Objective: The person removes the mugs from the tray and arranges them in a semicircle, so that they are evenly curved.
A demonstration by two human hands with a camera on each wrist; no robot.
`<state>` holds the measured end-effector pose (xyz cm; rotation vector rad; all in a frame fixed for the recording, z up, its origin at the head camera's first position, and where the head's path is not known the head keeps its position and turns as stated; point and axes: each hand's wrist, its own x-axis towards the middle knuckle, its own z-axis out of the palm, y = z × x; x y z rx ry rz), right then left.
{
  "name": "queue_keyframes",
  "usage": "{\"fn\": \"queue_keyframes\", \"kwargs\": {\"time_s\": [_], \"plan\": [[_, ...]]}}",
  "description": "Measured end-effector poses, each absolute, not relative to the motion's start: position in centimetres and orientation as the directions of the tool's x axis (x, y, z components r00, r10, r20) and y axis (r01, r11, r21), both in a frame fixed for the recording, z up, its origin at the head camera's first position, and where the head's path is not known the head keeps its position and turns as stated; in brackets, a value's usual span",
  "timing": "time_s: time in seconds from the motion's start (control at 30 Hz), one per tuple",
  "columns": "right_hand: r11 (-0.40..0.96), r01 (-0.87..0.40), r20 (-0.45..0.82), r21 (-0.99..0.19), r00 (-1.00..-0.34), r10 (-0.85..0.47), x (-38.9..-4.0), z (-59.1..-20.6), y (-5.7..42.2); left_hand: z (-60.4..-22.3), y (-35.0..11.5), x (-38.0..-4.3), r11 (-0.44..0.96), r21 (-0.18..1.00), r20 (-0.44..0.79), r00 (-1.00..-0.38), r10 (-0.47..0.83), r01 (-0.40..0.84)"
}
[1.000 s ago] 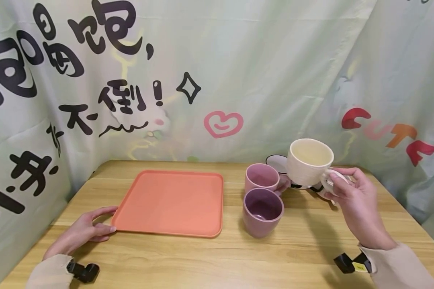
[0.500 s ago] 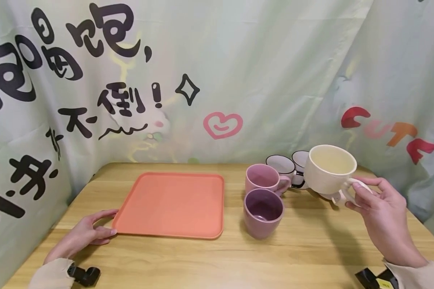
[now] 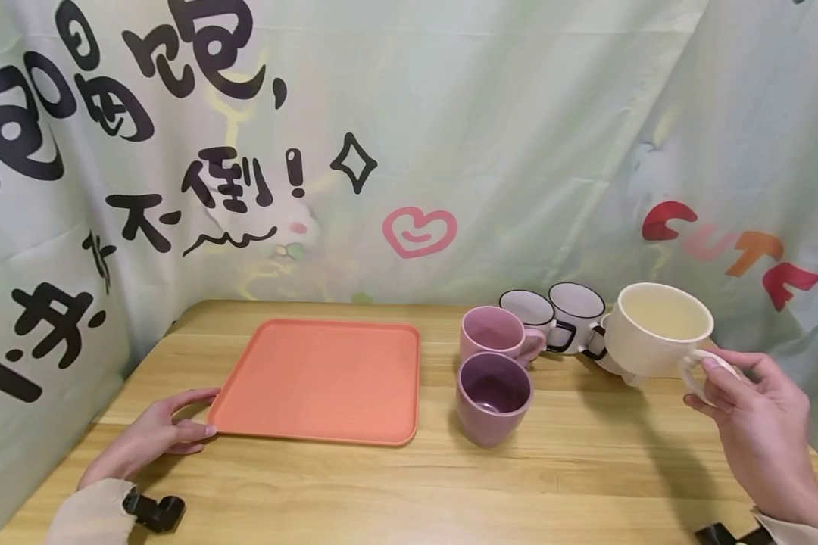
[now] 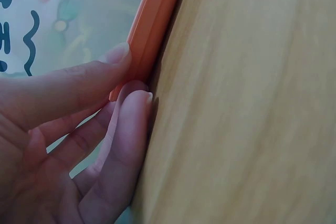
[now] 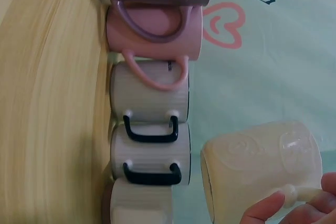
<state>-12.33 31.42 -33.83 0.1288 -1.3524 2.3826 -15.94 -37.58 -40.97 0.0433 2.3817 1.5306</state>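
Note:
My right hand (image 3: 760, 424) grips the handle of a cream mug (image 3: 654, 333) and holds it upright above the right side of the table. The right wrist view shows the same cream mug (image 5: 262, 166) with raised relief on its side. My left hand (image 3: 146, 443) pinches the near left corner of a flat orange tray (image 3: 316, 382). In the left wrist view the thumb lies on the tray's edge (image 4: 152, 24) and the other fingers sit under it, close to the tabletop.
A purple mug (image 3: 494, 416) stands right of the tray, a pink mug (image 3: 484, 348) behind it. Two white mugs with black rims and handles (image 3: 528, 309) stand farther back. Another pale mug (image 5: 142, 200) is partly hidden behind the cream one. A printed curtain (image 3: 484, 136) hangs behind the table.
My right hand has carried the cream mug right and slightly nearer, uncovering the white black-rimmed mugs behind it. The left hand, tray and purple and pink mugs have stayed in place.

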Motion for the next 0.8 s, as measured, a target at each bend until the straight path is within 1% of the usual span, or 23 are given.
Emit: {"fn": "queue_keyframes", "kwargs": {"time_s": [0.23,0.47,0.67,0.8], "plan": [[-0.435,-0.407,0.274,-0.804,-0.901,0.337,-12.3,-34.5,32.8,-40.9,-37.6,-15.9,0.439,0.887,-0.245,-0.952,0.184,-0.143],[-0.488,-0.407,0.255,-0.772,-0.902,0.349,-11.5,-35.2,33.6,-41.0,-37.5,-16.0,0.436,0.887,-0.251,-0.952,0.175,-0.154],[-0.457,-0.415,0.242,-0.787,-0.888,0.391,-11.0,-35.5,34.0,-41.0,-37.4,-16.0,0.444,0.880,-0.258,-0.954,0.153,-0.167],[-0.436,-0.399,0.220,-0.806,-0.887,0.406,-10.9,-35.9,34.5,-40.9,-37.4,-16.0,0.440,0.882,-0.258,-0.954,0.150,-0.169]]}}
